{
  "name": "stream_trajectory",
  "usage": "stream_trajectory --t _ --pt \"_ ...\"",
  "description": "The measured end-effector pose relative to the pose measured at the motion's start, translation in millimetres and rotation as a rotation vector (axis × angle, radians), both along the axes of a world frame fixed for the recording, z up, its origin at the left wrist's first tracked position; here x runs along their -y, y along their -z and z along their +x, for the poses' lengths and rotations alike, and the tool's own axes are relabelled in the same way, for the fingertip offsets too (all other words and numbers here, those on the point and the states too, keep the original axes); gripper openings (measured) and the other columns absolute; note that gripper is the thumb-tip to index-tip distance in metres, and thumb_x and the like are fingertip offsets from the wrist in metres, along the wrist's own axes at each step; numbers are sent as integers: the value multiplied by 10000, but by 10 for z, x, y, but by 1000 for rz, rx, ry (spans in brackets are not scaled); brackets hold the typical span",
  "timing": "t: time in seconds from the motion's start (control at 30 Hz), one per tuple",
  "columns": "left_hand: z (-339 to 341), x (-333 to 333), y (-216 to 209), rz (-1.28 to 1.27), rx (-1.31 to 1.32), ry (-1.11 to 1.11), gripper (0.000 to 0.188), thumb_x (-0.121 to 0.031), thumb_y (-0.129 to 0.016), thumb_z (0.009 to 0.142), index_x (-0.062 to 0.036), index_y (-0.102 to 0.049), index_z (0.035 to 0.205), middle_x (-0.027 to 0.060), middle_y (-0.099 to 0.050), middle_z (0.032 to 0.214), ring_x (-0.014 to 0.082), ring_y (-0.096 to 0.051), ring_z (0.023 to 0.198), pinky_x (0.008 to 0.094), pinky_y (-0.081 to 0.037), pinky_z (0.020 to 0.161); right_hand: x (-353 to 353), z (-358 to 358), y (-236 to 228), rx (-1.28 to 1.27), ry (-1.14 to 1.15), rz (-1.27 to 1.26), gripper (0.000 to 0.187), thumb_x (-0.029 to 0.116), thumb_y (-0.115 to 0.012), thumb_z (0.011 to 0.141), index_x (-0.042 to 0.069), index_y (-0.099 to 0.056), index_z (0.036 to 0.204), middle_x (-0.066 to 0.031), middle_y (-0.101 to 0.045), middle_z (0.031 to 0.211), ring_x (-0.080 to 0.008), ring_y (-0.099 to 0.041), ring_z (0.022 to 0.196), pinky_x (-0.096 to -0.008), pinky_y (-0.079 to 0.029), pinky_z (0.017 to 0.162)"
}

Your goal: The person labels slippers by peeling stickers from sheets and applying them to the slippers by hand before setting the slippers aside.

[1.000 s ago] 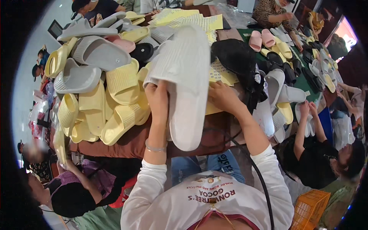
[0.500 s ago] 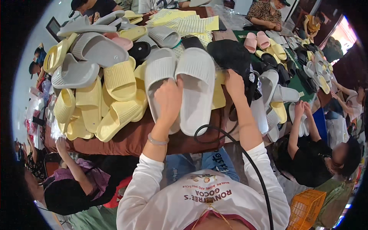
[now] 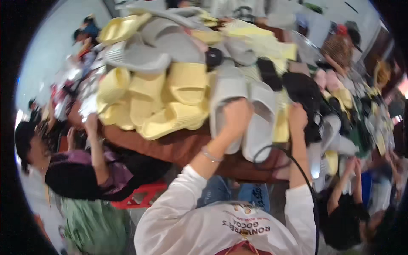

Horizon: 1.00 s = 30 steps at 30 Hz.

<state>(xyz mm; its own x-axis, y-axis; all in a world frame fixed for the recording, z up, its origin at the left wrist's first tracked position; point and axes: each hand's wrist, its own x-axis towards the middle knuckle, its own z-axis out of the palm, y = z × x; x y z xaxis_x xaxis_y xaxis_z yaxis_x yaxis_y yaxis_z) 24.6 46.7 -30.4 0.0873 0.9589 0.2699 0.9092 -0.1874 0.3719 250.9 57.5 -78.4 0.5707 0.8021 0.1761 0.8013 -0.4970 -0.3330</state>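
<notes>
Two light grey slide slippers lie side by side on the brown-covered table in front of me, toes pointing away: the left slipper (image 3: 229,85) and the right slipper (image 3: 259,123). My left hand (image 3: 238,117) is closed over the left slipper's opening, just below its strap, and grips it. The fingertips are hidden. My right hand (image 3: 298,117) is closed in a fist beside a black rounded thing (image 3: 301,89) and a yellow sheet (image 3: 281,123). What it holds, if anything, does not show. The picture is smeared by motion.
Yellow slippers (image 3: 146,91) and grey slippers (image 3: 174,42) are heaped at the left. Yellow printed sheets (image 3: 250,34) lie behind. A black cable (image 3: 304,170) loops by my right arm. One co-worker (image 3: 85,170) sits at left, another (image 3: 346,212) at right.
The whole view has swung left, so table and slippers appear farther right and blurred. My left hand has moved onto the left grey slipper. The right hand stays by the black thing.
</notes>
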Motion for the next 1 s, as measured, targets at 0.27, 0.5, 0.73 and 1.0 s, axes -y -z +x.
stream_trajectory --t 0.27,0.5,0.73,1.0 --pt "6 77 89 91 137 48 232 -262 -558 764 -44 -583 690 171 -603 639 306 -615 594 412 -491 548 125 84 71 3 -51 69 235 288 -458 850 106 -571 946 -195 -629 839 -380 -602 801 -468 -475 680" --pt "-37 14 85 36 55 10 261 -293 -540 775 -46 -611 728 164 -618 664 319 -618 606 416 -495 565 46 -26 37 -4 -85 49 252 315 -454 860 126 -546 999 -189 -630 864 -378 -609 820 -475 -482 694" --pt "23 -70 -44 -99 -10 2 336 -348 -520 788 -27 -611 752 195 -621 696 350 -623 670 438 -491 632 -18 54 48 50 -117 102 218 193 -416 849 11 -536 846 -221 -626 776 -376 -627 739 -465 -504 643" --pt "25 4 -51 -25 -14 46 346 -352 -529 787 -14 -600 757 209 -620 695 373 -619 667 453 -484 635 151 37 -23 -101 -97 161 174 223 -468 836 69 -541 875 -210 -623 791 -403 -601 760 -490 -467 684"
